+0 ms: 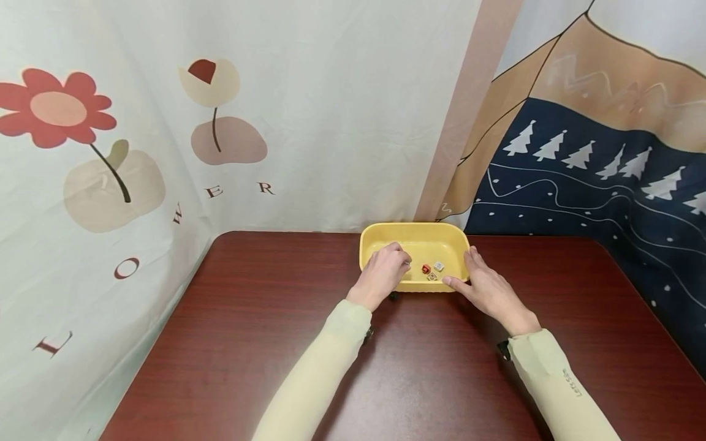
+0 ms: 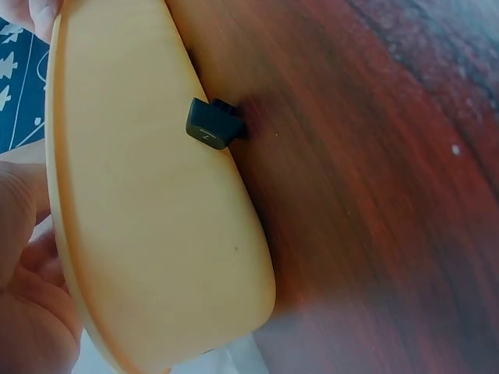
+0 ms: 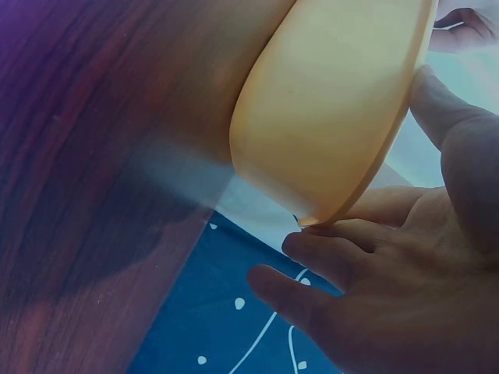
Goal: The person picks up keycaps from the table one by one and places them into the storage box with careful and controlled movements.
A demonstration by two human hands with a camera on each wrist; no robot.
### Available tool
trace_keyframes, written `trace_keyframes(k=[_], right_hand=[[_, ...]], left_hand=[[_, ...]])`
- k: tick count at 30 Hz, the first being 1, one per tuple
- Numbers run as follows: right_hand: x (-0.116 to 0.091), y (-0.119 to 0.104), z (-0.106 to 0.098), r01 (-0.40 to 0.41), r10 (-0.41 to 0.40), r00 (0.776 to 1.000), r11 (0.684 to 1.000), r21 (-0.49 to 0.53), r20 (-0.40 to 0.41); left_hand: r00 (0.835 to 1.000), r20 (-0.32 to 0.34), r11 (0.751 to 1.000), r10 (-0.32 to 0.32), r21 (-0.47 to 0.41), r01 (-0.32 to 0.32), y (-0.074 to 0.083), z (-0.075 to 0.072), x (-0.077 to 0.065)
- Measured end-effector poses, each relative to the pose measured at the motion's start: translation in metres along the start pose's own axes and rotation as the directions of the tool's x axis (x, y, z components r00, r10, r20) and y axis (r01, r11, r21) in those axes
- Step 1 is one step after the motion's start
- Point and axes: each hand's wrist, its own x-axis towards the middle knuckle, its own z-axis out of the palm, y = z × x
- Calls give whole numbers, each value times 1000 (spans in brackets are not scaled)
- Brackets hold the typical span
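Note:
A yellow plastic basin (image 1: 410, 286) stands at the table's back edge. Inside lie a red cube-like piece (image 1: 426, 269), a white one (image 1: 439, 266) and a beige one (image 1: 432, 277). My left hand (image 1: 380, 274) reaches over the front rim with curled fingers; a small greyish piece (image 1: 407, 263) shows at the fingertips, its kind unclear. My right hand (image 1: 493, 290) holds the basin's right front corner, thumb on the rim and fingers along the end wall. Against the front wall's foot is a black keycap (image 2: 212, 125) with a pale mark.
The dark red-brown table (image 1: 276, 355) extends toward me and to both sides. Behind it hangs a pale cloth (image 1: 331, 122) with printed flowers, and a navy cloth (image 1: 584, 190) with white trees is at the right.

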Motion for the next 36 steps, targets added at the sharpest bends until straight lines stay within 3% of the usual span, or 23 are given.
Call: trace_keyframes(k=[9,13,19,30,36], right_hand=[[0,0,0,-7,7,1000,1000,10,10],[0,1,-1,-7,7,1000,1000,7,5],[0,1,-1,-12,12,1000,1000,8,10],[1,1,-3,-9,9,1000,1000,-3,15],[0,0,-2,0,1,1000,1000,-19,10]], left_hand=[[997,21,997,-73,-8,73,1,1,1],[997,-40,998,-68,-14,68,3,-2,-2],[990,-142,1000,7,-15,-10,2,-13,-11],[977,-205,996,67,-40,-76,-17,-31,-32],[987,-163,1000,-1,-21,-2,-35,-38,-44]])
